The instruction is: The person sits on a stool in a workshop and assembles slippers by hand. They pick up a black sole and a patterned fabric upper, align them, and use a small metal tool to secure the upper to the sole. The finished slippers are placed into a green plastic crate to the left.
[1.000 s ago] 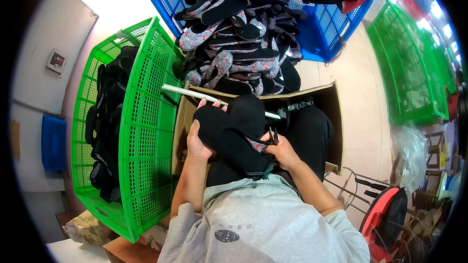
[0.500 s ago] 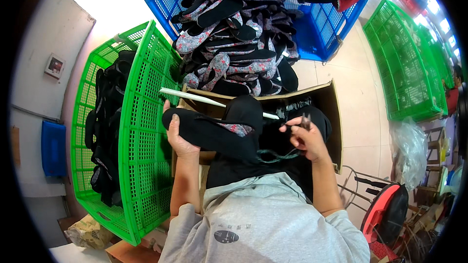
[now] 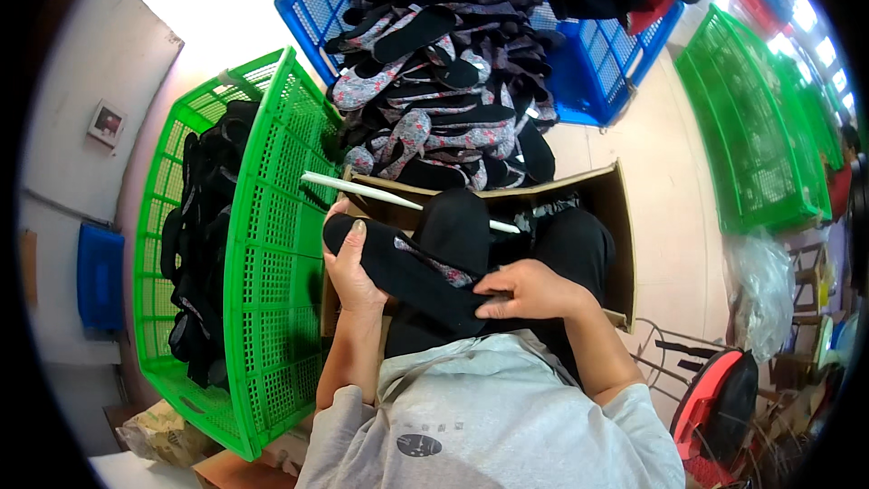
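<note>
A black fabric slipper (image 3: 412,276) with a grey-and-red floral lining lies tilted over my lap, its sole side partly toward me. My left hand (image 3: 353,272) is closed round its left end, the thumb pressed on top. At the slipper's other end is my right hand (image 3: 529,292), thumb and fingers closed on the black fabric near the opening. Whether a small tool is also tucked in the right palm is hidden. A white stick (image 3: 362,188) crosses just beyond the slipper, over an open cardboard box (image 3: 579,179) around my knees.
Floral and black slippers (image 3: 453,118) are heaped in front of a blue crate (image 3: 579,72). On the left stands a green crate (image 3: 272,263) of black slippers, and another green crate (image 3: 756,127) is at far right. A red-and-black seat (image 3: 715,398) sits lower right.
My right hand has come left and down from a raised position, where it held a small dark pointed tool and a dark cord, onto the slipper. The left hand shifted slightly right.
</note>
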`<action>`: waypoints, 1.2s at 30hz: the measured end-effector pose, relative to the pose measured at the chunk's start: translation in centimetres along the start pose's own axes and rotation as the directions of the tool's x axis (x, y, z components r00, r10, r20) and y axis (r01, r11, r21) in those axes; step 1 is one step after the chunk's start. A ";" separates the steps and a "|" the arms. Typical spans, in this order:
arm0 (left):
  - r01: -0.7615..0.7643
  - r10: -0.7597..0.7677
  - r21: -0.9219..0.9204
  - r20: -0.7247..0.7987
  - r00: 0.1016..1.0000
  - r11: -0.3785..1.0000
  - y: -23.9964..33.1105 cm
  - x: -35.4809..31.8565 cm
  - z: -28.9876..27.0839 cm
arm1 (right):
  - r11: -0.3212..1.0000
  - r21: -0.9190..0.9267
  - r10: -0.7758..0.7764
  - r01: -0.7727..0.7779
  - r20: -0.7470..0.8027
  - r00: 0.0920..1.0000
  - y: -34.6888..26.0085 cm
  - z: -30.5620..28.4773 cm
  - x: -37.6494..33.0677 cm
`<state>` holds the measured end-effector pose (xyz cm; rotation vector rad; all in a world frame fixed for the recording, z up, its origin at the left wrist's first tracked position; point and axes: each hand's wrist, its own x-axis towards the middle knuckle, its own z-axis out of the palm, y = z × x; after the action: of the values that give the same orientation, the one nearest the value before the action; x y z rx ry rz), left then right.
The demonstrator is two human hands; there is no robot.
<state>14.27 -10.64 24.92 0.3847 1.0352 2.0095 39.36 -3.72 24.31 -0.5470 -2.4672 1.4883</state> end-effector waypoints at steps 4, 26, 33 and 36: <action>0.118 -0.119 0.070 0.003 0.993 0.991 -0.7 0.2 -1.7 | 0.996 0.075 -0.046 0.050 -0.051 0.998 0.6 0.5 -0.6; -0.559 0.629 0.330 -0.160 0.761 0.760 14.6 1.2 -9.6 | 0.629 0.750 0.463 0.203 -0.572 0.678 6.8 3.5 -4.3; -0.205 -0.121 0.903 0.267 0.956 0.377 3.1 -6.2 -19.5 | 0.623 0.762 0.429 0.177 -0.522 0.738 6.7 3.8 -4.4; 0.094 -0.443 0.970 0.015 0.897 0.222 -1.9 -13.0 -25.5 | 0.622 0.759 0.416 0.193 -0.529 0.739 6.8 4.1 -4.6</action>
<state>8.41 -33.72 8.97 1.0215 1.9033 0.6830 43.42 -6.04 16.48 -0.8588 -1.0640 1.7938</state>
